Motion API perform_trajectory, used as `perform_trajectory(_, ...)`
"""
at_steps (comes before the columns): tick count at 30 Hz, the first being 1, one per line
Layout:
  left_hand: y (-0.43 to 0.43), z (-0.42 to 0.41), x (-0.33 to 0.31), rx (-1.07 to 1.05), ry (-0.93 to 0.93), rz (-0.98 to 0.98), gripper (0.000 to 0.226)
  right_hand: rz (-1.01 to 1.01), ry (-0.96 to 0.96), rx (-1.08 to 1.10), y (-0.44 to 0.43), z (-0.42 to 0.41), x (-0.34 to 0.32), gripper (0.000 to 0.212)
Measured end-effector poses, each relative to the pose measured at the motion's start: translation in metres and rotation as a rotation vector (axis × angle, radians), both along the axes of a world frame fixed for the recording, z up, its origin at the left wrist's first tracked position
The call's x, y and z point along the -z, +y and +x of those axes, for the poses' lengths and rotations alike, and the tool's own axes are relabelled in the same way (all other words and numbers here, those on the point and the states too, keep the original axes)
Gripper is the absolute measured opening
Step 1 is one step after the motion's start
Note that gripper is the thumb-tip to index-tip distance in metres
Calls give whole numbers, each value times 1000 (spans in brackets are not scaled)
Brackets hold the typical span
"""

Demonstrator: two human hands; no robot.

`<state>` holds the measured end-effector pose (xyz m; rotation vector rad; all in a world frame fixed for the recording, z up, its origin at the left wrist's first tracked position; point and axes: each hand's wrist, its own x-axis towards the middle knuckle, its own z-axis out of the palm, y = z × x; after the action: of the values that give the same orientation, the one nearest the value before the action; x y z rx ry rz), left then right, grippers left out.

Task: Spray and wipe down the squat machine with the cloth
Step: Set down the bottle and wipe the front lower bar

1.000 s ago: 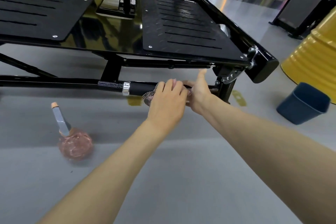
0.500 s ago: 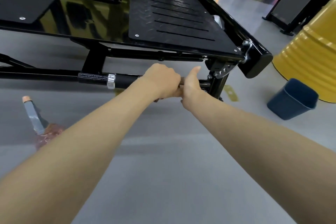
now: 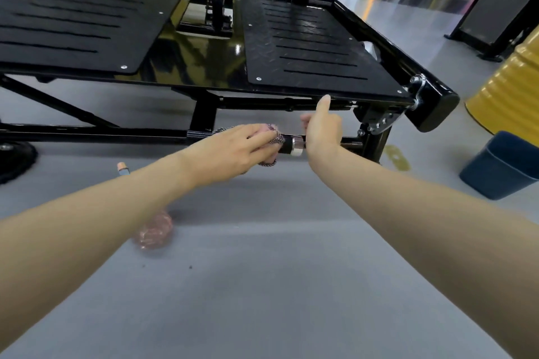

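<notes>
though behind forearm [image 3: 102, 213], bottle [image 3: 153, 232] on floor [image 3: 262, 285]

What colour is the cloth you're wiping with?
The cloth is pink with a dark checked weave; head view, where the left hand holds it on the bar.

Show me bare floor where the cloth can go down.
The floor is bare between the forearms, right of the bottle, and between the right forearm and the bin. Crowded at the bar, where the left hand, cloth and right hand sit together.
</notes>
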<state>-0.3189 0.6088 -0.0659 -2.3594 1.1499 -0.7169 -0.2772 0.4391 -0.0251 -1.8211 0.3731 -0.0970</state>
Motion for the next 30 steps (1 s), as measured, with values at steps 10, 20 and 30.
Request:
perform_trajectory(10, 29, -41, 16, -387, 188, -522, 74, -376, -76, -216, 26, -19, 12, 31)
perform_trajectory(20, 9, 31, -29, -792, 559, -477, 43, -712, -207, -349, 34, -26, 8, 34)
perform_trajectory(30, 0, 2, 4, -583, 78, -674, 33, -800, -97, -527, 32, -12, 0, 33)
